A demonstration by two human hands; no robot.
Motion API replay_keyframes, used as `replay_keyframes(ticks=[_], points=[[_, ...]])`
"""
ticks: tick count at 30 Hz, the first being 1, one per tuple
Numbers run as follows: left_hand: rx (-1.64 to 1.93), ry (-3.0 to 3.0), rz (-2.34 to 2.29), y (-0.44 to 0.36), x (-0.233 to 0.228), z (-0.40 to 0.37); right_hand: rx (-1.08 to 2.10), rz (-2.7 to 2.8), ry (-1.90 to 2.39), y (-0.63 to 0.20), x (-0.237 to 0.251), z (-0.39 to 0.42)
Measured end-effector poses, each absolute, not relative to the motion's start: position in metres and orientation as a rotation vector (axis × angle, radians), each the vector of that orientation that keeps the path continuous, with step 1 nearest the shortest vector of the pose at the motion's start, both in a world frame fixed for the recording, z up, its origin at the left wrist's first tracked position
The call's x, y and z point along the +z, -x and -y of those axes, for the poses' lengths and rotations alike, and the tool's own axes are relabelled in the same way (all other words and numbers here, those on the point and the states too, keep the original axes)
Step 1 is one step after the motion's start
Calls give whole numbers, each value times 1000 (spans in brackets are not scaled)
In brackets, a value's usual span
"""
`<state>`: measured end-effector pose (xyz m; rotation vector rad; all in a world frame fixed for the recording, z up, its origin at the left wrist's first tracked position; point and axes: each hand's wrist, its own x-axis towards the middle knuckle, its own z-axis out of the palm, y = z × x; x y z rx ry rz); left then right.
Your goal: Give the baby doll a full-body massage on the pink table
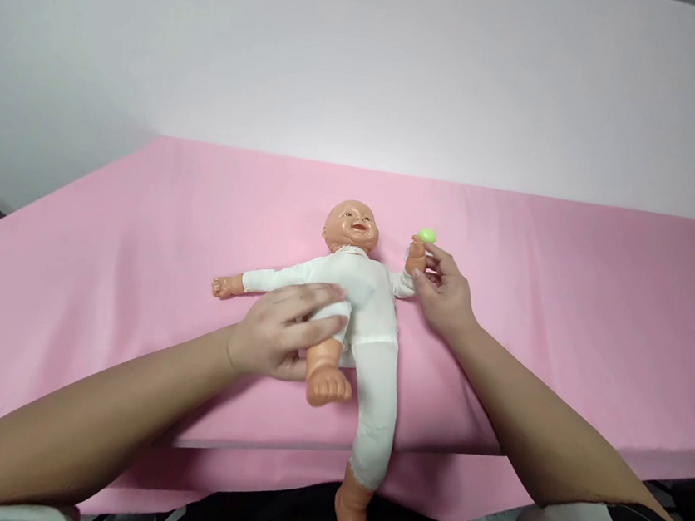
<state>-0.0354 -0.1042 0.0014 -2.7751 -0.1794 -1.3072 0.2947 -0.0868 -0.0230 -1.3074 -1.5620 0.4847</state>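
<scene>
Doll [361, 295] lies face-up on the pink table [567, 319], head twd the far edge, near the middle of the cloth. It wears a white suit; one leg hangs over the near table edge w/ the bare foot dangling below, the other leg is bent up w/ the bare foot just by your left wrist.

Your left hand [281, 332] rests flat on the doll's belly and hip, fingers spread and stretched across the white fabric, not curled shut; thumb side sits vs. the bent leg. It presses or steadies, no real grip visible.

Your right hand [443, 290] is closed round the doll's raised arm at its wrist, fingers pinching it from the side. The doll's small hand pokes up above your fingers, and a small green object [426, 235] sits right at its top; can't tell if it's held by the doll's hand or by your fingertips, or what it is exactly.

Doll's other arm lies stretched out flat on the cloth, pointing away to your left, clear of both hands.

White wall [371, 54] runs behind the table. Dark printed fabric shows below the near edge.
</scene>
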Motion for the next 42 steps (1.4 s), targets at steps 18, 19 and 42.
replay_keyframes(ticks=[18,19,42], points=[[-1257,2788,-26,26,5,135,404,1262,1767,-336,-27,66],[-1266,2756,34,30,5,129,389,1253,1694,-332,-26,69],[-1187,2888,80,28,8,137,544,1295,1604,-327,-29,65]])
